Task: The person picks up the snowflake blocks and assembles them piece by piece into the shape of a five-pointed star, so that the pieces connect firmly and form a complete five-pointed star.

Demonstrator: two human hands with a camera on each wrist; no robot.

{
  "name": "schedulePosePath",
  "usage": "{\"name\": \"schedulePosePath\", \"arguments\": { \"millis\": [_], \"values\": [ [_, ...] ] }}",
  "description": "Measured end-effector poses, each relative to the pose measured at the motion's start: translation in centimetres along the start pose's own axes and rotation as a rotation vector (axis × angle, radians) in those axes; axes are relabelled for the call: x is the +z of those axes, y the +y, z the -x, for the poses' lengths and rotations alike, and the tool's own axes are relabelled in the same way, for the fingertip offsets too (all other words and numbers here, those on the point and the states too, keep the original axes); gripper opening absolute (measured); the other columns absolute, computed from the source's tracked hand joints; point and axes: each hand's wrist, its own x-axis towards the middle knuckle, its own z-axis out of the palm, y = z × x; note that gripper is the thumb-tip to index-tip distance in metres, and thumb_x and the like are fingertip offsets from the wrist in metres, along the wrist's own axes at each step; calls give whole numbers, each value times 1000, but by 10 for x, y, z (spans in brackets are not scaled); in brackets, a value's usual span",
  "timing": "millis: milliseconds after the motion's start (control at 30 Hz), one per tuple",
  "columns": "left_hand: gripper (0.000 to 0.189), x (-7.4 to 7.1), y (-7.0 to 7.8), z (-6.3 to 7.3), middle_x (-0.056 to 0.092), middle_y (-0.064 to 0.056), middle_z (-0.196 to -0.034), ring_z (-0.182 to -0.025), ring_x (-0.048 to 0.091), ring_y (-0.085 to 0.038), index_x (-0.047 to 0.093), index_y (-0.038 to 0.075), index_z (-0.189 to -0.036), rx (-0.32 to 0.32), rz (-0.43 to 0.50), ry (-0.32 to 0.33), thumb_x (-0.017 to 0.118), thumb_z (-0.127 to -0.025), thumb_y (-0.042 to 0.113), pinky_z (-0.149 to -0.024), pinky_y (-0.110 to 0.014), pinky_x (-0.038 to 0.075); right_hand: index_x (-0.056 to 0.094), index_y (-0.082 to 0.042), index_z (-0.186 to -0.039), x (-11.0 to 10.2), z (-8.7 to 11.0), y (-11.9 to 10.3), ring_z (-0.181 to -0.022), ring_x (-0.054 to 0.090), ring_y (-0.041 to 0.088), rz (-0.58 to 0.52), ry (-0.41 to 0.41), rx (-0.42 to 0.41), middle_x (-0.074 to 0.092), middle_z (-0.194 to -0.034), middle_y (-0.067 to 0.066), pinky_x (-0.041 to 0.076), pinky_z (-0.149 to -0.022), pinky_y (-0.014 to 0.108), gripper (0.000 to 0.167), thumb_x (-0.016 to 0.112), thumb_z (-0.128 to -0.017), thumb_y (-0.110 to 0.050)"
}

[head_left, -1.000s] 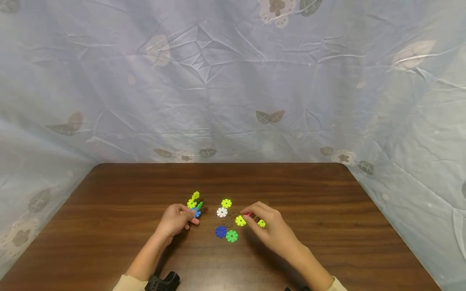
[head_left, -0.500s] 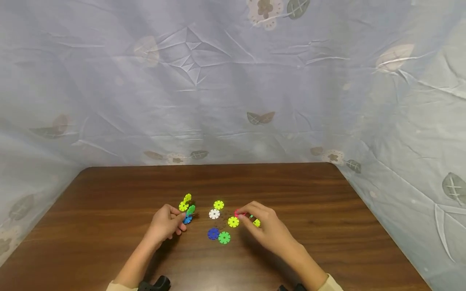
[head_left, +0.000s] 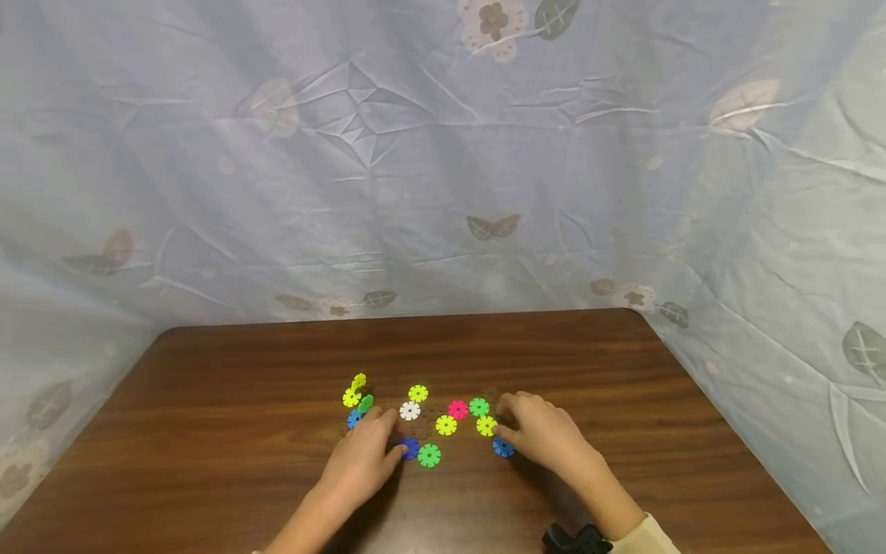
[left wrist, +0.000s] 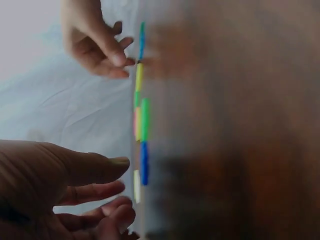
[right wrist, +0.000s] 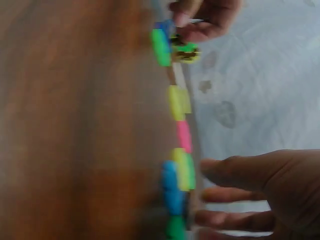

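Observation:
In the head view my left hand (head_left: 363,454) hovers low over the table, thumb close to a dark blue notched disc (head_left: 411,448); I cannot tell whether they touch. Its fingers are relaxed in the left wrist view and grip nothing. Just beyond it, a joined group has a blue disc (head_left: 356,418), a tilted green disc (head_left: 366,403) and yellow discs (head_left: 351,397). My right hand (head_left: 543,431), fingers loosely bent and holding nothing, is beside a yellow disc (head_left: 486,426) and a blue disc (head_left: 504,446). A pink disc (head_left: 458,409) lies flat between the hands.
Between the hands are also a white disc (head_left: 410,411), yellow discs (head_left: 418,393) and green discs (head_left: 429,455). Brown discs (head_left: 423,428) blend into the wooden table (head_left: 277,369). A patterned pale cloth (head_left: 415,192) hangs behind and at both sides.
My left hand has let go of the blue and green discs and moved right and nearer. My right hand has released the pink disc, now flat, and shifted right.

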Motion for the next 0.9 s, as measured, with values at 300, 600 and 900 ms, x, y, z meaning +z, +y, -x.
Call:
{"name": "schedulePosePath", "arguments": {
  "millis": [300,600,900],
  "values": [
    [24,12,3,2,63,-5,-98,-89,67,-23,68,8,-102,33,-44,-23,85,-86,14,-66,-40,57,73,-9,-103,23,-4,-6,-73,58,14,145,108,-97,63,-94,2,49,-55,27,26,85,-88,-26],
    [21,10,1,3,61,-2,-95,-87,64,-18,68,10,-97,54,-57,-19,85,-86,13,-64,-38,55,65,-11,-97,23,-6,-11,-76,60,15,40,74,-88,61,-88,-2,45,-56,26,27,87,-87,-23],
    [18,0,-6,1,60,-2,-83,-72,55,-10,60,2,-99,68,306,-64,76,-90,-1,-58,-21,48,68,-9,-97,19,-13,-11,-69,57,-1,-345,26,-279,70,-82,-3,51,-61,20,9,75,-97,-14]
  ]
}}
